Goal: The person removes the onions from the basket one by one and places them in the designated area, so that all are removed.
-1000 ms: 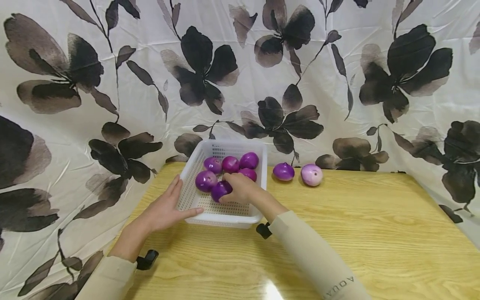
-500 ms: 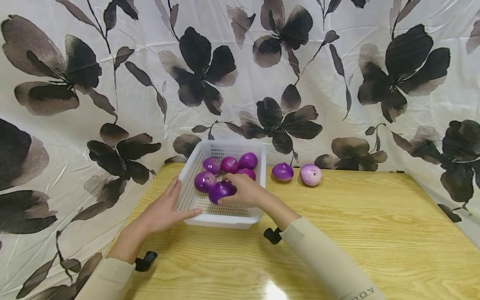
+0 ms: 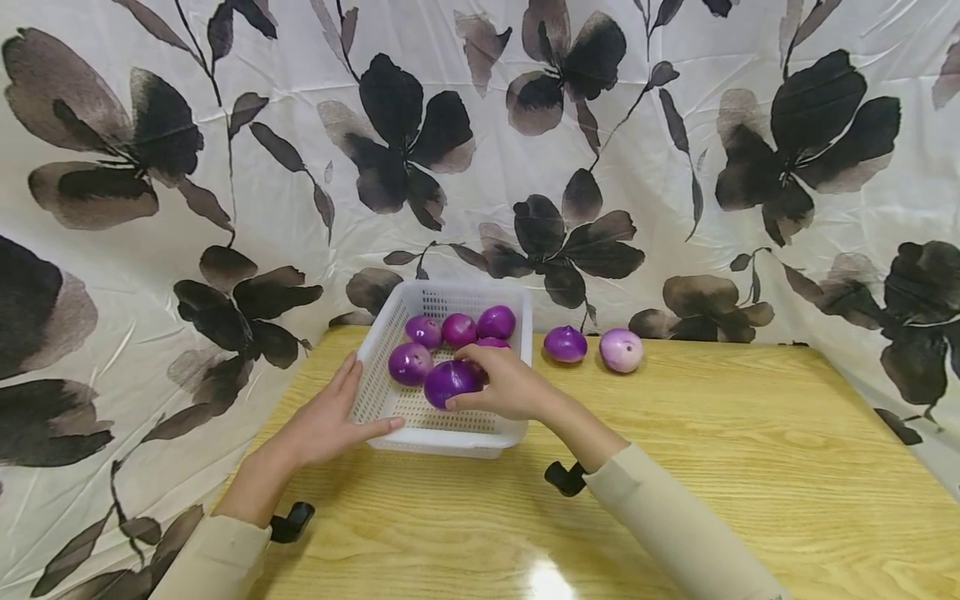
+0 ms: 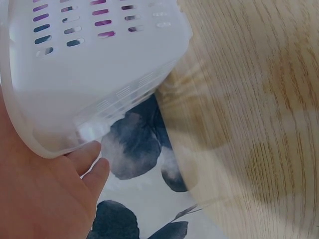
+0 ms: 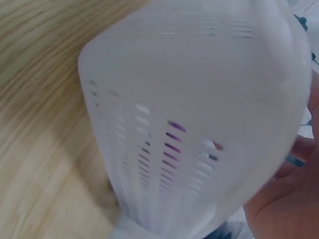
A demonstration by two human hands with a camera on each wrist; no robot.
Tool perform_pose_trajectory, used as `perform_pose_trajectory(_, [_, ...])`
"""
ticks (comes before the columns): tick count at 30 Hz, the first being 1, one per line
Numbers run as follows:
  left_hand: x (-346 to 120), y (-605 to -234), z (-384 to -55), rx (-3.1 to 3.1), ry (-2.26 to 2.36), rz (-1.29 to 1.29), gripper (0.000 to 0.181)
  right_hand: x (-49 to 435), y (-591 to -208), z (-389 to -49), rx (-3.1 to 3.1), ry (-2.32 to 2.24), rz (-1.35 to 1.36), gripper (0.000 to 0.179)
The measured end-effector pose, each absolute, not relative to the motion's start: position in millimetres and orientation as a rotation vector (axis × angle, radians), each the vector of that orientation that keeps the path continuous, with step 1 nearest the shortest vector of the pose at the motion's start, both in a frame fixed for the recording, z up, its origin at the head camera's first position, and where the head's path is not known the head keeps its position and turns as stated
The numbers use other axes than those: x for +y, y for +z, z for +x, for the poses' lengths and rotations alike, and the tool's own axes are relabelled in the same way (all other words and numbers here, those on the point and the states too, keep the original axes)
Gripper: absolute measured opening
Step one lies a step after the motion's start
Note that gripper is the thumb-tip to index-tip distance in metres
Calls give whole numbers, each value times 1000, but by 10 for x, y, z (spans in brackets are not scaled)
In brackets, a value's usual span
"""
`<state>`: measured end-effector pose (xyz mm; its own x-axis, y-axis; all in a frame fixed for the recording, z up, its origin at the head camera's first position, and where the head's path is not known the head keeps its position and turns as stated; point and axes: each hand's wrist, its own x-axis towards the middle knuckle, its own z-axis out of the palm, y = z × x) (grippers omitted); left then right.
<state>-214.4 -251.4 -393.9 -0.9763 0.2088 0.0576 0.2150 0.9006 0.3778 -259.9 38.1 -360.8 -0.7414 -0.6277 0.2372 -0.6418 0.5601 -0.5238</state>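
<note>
In the head view, my right hand [image 3: 506, 385] holds a purple onion [image 3: 450, 385] between thumb and fingers, over the near part of a white plastic basket [image 3: 442, 437]. The palm side and part of the onion are hidden. My left hand [image 3: 326, 421] grips the basket's near left corner, its thumb over the front rim and its fingers along the outer left wall. The left wrist view shows fingertips of that hand [image 4: 55, 184] against the basket's edge. Several more onions lie inside, among them one at the left [image 3: 410, 364] and one at the back right [image 3: 497, 322].
To the right of the basket, a purple onion [image 3: 566, 344] and a paler one [image 3: 621, 350] stand on the wooden table [image 3: 720, 467]. A floral cloth [image 3: 480, 167] hangs behind the table and down both sides. Slotted basket wall [image 5: 194, 89] fills most of the right wrist view.
The right hand has raised its onion a little from among the others and shifted slightly right and nearer. The left hand and the basket stay in place.
</note>
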Motion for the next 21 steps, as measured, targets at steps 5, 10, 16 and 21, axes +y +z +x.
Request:
perform_pose_trajectory(5, [-2506,-3932,-2143,-3049,-605,-338,124,498,-3583,-2576,-2746,984,1092,62])
perform_pose_trajectory(10, [-2494,-3930,-2126,-3052,-606,-338,124,639,-3607,-2575,-2737,1099,1063,62])
perform_pose_trajectory(16, [-2496,-3921,-2130,-3048,-596,-338,124,795,-3606,-2578,-2716,1258,990,61])
perform_pose_trajectory(21, [-2502,-3926,-2140,-3050,-600,-341,124,900,-3601,-2578,-2729,1307,948,61])
